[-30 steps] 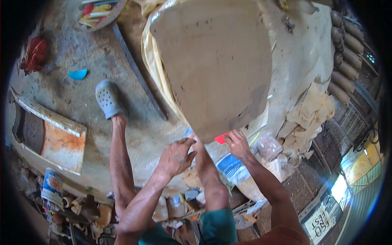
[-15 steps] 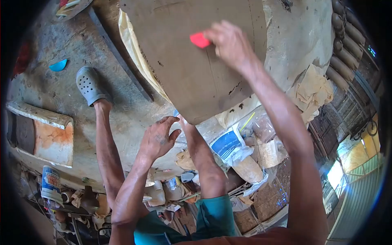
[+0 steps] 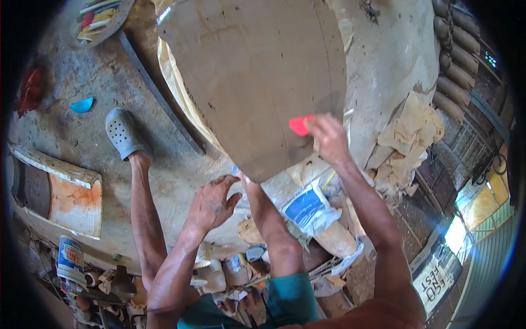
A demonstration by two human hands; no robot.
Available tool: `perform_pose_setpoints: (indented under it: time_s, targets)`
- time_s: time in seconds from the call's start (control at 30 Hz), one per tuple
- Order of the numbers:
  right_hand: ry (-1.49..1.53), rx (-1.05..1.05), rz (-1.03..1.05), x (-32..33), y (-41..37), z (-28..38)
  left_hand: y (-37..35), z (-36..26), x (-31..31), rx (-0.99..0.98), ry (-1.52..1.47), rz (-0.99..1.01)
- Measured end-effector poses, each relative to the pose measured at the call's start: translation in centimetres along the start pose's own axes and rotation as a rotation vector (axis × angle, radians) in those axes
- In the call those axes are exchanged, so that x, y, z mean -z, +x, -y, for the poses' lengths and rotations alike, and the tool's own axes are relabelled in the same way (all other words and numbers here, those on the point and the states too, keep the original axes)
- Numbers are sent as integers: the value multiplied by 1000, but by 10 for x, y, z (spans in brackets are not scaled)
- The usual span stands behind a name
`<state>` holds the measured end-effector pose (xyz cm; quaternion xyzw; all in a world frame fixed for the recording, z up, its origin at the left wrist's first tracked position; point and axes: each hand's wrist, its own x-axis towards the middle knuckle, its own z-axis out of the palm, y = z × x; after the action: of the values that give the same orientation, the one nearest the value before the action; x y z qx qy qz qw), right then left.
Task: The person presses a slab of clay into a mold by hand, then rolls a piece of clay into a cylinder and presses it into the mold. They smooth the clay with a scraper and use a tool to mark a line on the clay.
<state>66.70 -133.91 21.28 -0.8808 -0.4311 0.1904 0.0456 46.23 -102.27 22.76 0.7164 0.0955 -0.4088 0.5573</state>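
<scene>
A broad slab of brown clay [image 3: 246, 71] lies in front of me, its near end narrowing to a rounded point and thin lines running along its surface. My right hand [image 3: 330, 138] pinches a small red scraper [image 3: 299, 126], slightly blurred, over the slab's near right part. My left hand [image 3: 213, 203] holds nothing; its thumb stands apart from its loosely bent fingers. It hovers beside my right shin, left of the slab's near tip. Pale cloth [image 3: 174, 77] shows from under the slab's left edge.
A long dark bar [image 3: 159, 90] lies left of the slab. Farther left are a turquoise scraper [image 3: 82, 105] and my foot in a grey clog [image 3: 123, 134]. A tray of tools [image 3: 104, 19] is at the upper left. Crumpled brown paper [image 3: 411, 129] and a blue-and-white bag [image 3: 309, 205] lie right.
My right hand has drawn the red scraper towards me and to the right across the slab. My left hand has barely moved. The view has shifted slightly.
</scene>
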Motion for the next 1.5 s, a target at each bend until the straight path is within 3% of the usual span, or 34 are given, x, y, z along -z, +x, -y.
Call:
perform_pose_setpoints:
  time_s: [0.07,0.13,0.2,0.27,0.33,0.37,0.43,0.5,0.67,0.8,1.0,1.17,1.23,1.43,1.47,1.5]
  targets:
    - [56,-72,-208,18,92,-27,3,-4,0,10,16,0]
    - [-139,54,-380,35,200,-59,5,-4,-3,50,32,44]
    - [-246,32,-336,54,295,-74,9,-2,-3,48,52,27]
    - [-215,37,-344,51,322,-78,9,-2,-6,74,52,33]
    - [-118,-18,-167,49,313,-72,12,0,-10,57,33,20]
    - [-113,-22,-144,41,294,-75,15,-2,-11,32,23,-30]
    - [-105,-41,99,30,235,-77,20,-9,-12,68,-13,1]
    - [-98,100,82,26,171,-67,22,-6,-17,74,5,9]
    - [-17,-32,132,-2,42,-50,27,-7,-14,75,22,32]
    - [23,-106,-72,-32,-24,-32,28,-5,-10,91,39,38]
    - [48,-264,-267,-69,-59,4,23,-4,-18,96,42,92]
    - [163,-621,-393,-88,-67,59,23,-7,-26,67,47,145]
    - [169,-659,-409,-96,-69,81,24,-6,-27,85,58,168]
    - [268,-697,-192,-84,-79,148,29,10,-38,89,173,101]
    - [420,-615,-140,-81,-81,154,30,15,-40,231,150,148]
    - [569,-527,-82,-80,-84,155,32,17,-43,226,152,148]
